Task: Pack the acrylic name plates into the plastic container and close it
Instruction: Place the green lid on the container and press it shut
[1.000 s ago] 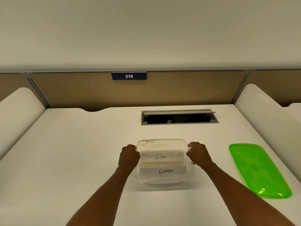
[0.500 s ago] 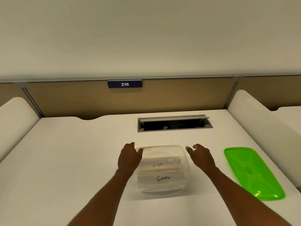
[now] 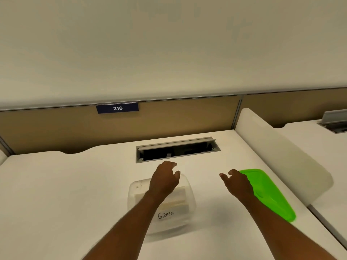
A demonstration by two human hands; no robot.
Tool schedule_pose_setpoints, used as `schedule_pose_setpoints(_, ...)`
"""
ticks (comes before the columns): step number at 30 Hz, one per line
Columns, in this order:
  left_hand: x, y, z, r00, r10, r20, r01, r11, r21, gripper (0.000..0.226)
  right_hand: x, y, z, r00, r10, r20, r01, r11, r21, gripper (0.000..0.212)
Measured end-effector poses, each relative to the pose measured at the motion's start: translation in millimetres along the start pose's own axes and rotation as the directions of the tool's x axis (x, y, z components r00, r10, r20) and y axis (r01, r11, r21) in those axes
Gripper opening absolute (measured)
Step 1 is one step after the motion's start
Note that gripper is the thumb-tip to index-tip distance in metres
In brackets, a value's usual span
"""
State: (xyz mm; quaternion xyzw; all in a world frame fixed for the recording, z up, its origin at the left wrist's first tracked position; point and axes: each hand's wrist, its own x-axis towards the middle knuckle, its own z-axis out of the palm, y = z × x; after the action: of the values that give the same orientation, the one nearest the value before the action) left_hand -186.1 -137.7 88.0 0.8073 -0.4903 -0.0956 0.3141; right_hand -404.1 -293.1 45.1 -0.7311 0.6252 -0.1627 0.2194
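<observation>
Packing looks done: the plates point(image 3: 169, 215), one lettered "Girafee", lie inside the clear container point(image 3: 135, 194) on the table point(image 3: 56, 184). My left grip point(image 3: 165, 180) hovers over it, fingers loose, holding nothing. My right grip point(image 3: 237, 182), equally loose and empty, is at the left edge of the green lid point(image 3: 272, 199), which lies flat to the container's right. Next, I judge: take the lid, seat it squarely, press it shut.

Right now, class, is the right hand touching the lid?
Cannot tell. The head view shows the right hand overlapping the left edge of the lid, hiding any contact or gap beneath it.
</observation>
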Motion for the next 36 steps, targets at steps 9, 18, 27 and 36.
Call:
schedule_pose_setpoints(9,31.0,62.2,63.0,0.997,0.030,0.073,-0.031,0.999,0.009,0.032,36.0,57.3,-11.0,0.990,-0.031,0.138,0.063,0.970,-0.236,0.037)
schedule_pose_setpoints(18,32.6,82.1,107.5,0.987,0.033,0.157,-0.037,0.999,0.025,0.027,45.7,101.4,10.8,0.957,-0.079,0.279,0.201,0.874,-0.442,0.040)
schedule_pose_setpoints(27,46.0,75.4,106.7,0.986,0.033,0.161,-0.038,0.999,0.029,0.027,56.6,76.2,7.9,0.965,-0.159,0.210,0.231,0.893,-0.386,0.008)
schedule_pose_setpoints(36,64.9,61.1,78.8,0.998,0.034,0.062,-0.033,0.999,-0.027,0.028,79.0,5.9,-23.3,0.926,-0.369,0.073,0.351,0.776,-0.524,0.017)
